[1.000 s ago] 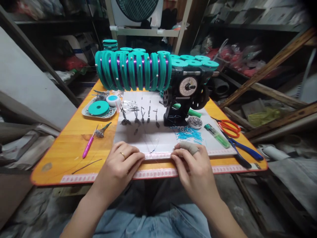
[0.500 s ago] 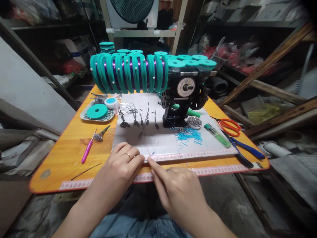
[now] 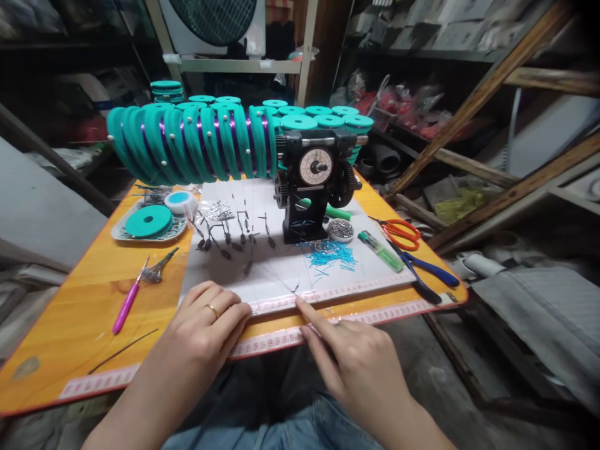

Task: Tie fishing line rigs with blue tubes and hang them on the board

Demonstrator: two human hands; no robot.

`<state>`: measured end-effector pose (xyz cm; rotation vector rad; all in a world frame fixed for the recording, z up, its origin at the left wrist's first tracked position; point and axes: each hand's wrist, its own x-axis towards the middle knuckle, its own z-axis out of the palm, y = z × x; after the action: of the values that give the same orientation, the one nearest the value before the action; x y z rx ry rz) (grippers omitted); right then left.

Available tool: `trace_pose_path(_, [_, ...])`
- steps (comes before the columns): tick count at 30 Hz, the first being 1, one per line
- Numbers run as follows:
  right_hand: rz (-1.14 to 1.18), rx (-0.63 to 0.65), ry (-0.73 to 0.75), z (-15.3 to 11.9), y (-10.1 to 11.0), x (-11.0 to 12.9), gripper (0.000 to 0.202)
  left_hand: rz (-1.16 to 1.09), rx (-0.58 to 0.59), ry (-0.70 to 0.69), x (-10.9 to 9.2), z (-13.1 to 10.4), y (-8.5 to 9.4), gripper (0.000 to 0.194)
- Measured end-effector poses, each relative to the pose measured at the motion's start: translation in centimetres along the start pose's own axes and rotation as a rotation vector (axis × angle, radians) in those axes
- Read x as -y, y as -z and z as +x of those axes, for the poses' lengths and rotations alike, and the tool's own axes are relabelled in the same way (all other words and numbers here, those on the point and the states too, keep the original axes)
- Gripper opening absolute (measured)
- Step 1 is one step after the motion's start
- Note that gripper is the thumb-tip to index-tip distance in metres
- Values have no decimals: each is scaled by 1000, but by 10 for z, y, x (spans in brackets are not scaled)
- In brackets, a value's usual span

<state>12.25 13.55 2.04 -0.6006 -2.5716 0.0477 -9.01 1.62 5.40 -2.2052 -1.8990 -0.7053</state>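
Observation:
My left hand [image 3: 206, 325] lies at the front edge of the white board [image 3: 262, 275], its fingers bent and pressed together; whatever they may hold is hidden. My right hand [image 3: 349, 350] has its index finger stretched to the tape measure strip [image 3: 312, 297] on the board's edge, thumb apart below, nothing visible in it. Just beyond that fingertip is a small dark blue hook-like piece [image 3: 294, 289] on a thin line. Above the board stands a black winding device [image 3: 307, 187] with a row of teal spools [image 3: 197, 147]. Dark weights [image 3: 227, 237] hang on thin lines beneath the spools.
Blue short sticks [image 3: 330, 257], a dish of small metal parts [image 3: 341, 230], a green case [image 3: 380, 251], orange scissors [image 3: 403, 234] and blue pliers [image 3: 435, 272] lie at the right. A tray [image 3: 122, 234] and a pink tool [image 3: 126, 307] are at the left.
The view has turned to the right, so the table appears further left. My right index finger has slid right along the tape strip, away from my left hand, and the small blue piece has shifted right.

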Motion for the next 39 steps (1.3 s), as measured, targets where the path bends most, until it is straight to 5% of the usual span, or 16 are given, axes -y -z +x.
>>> trace_pose_path(22, [150,96,-92,-3,6,-7,41,97,-33,-65,2,0,2,7])
trace_pose_path(39, [164,26,-48,-1,6,-8,38,5,-6,53,3,-8,6,12])
